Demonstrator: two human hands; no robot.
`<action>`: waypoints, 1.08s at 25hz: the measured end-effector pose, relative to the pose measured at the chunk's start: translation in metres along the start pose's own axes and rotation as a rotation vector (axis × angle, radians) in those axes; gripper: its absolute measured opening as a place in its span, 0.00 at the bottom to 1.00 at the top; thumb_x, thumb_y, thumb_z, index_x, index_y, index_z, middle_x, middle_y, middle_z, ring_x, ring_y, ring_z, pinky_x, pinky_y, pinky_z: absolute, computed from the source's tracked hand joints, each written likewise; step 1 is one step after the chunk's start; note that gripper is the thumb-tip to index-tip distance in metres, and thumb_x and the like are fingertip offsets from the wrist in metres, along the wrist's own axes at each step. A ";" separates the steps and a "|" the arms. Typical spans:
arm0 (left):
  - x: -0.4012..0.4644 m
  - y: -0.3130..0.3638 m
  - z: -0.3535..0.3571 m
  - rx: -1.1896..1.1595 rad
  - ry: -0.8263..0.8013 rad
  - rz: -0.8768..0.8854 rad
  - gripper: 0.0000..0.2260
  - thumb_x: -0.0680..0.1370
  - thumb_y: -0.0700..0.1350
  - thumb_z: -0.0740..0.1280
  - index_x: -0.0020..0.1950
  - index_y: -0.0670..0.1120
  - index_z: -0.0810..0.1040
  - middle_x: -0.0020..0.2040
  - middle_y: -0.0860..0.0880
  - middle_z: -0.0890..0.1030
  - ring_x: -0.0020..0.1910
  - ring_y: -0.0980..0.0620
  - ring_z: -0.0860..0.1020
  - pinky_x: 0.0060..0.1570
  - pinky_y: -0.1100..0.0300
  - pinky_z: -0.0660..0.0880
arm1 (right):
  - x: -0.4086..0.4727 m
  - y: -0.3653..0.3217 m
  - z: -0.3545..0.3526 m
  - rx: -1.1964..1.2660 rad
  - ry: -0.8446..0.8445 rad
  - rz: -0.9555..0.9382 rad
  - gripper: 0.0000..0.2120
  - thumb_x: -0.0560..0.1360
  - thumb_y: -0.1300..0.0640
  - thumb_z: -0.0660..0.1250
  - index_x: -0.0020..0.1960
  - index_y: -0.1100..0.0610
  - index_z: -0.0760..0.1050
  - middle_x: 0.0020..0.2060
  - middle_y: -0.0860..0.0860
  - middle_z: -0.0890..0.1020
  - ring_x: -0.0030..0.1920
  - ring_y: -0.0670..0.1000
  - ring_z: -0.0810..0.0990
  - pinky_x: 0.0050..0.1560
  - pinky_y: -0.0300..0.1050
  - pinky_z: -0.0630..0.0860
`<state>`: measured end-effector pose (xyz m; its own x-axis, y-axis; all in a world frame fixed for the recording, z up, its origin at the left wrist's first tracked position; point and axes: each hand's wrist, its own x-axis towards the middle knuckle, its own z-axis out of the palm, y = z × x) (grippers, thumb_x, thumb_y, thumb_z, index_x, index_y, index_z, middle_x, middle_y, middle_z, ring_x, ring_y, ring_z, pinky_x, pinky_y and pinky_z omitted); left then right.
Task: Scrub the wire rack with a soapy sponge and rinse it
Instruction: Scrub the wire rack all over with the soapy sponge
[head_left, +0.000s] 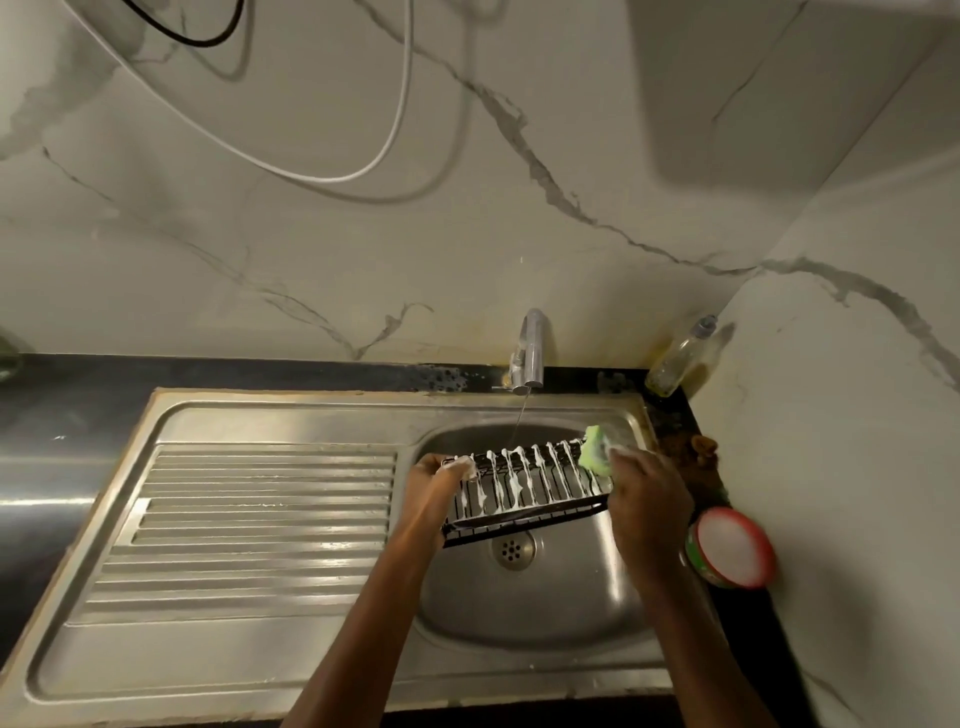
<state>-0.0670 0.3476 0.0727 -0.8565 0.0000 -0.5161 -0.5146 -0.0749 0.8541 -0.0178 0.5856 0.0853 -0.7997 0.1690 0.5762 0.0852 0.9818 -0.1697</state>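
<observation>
Where marble-veined wall panels (311, 234) meet a dark counter (62, 405), a steel sink (218, 670) with a ribbed drainboard (260, 519) sits under a trickling tap (530, 353). Over its basin the left hand (434, 493) grips the foamy wire rack (524, 493), while the right hand (647, 493) pinches a green sponge (595, 449) against the rack's far right end.

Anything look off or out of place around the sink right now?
Nothing serious. The tap runs a thin stream while the wire rack is foamy, mid-scrub. The bottle leans in the corner, and dark staining marks the counter edge behind the sink.

Dark countertop (62, 410) with steel sink (270, 649), bottle (680, 358), red-rimmed tub (732, 548).
</observation>
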 end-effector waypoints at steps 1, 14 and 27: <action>0.000 -0.001 0.001 0.015 -0.009 0.011 0.17 0.71 0.50 0.72 0.56 0.44 0.80 0.53 0.43 0.84 0.56 0.44 0.80 0.58 0.48 0.77 | 0.001 -0.006 0.006 0.015 0.010 0.107 0.13 0.70 0.66 0.63 0.49 0.63 0.84 0.42 0.58 0.86 0.42 0.60 0.84 0.40 0.47 0.80; 0.015 -0.005 -0.026 0.014 -0.052 -0.032 0.06 0.77 0.41 0.68 0.52 0.41 0.80 0.45 0.40 0.86 0.44 0.42 0.85 0.45 0.48 0.83 | -0.001 0.029 0.004 0.294 -0.148 0.568 0.16 0.68 0.70 0.69 0.54 0.61 0.84 0.45 0.60 0.86 0.45 0.60 0.82 0.45 0.46 0.74; 0.012 0.003 -0.011 0.065 -0.089 -0.050 0.10 0.83 0.44 0.62 0.48 0.44 0.82 0.41 0.44 0.82 0.38 0.50 0.80 0.37 0.58 0.77 | 0.028 -0.029 -0.033 1.014 -0.222 0.913 0.17 0.72 0.72 0.62 0.55 0.58 0.79 0.39 0.55 0.85 0.36 0.51 0.82 0.30 0.44 0.76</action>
<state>-0.0780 0.3362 0.0683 -0.8280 0.0913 -0.5532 -0.5561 -0.0078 0.8311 -0.0228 0.5644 0.1328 -0.7801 0.6008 -0.1745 0.2357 0.0239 -0.9715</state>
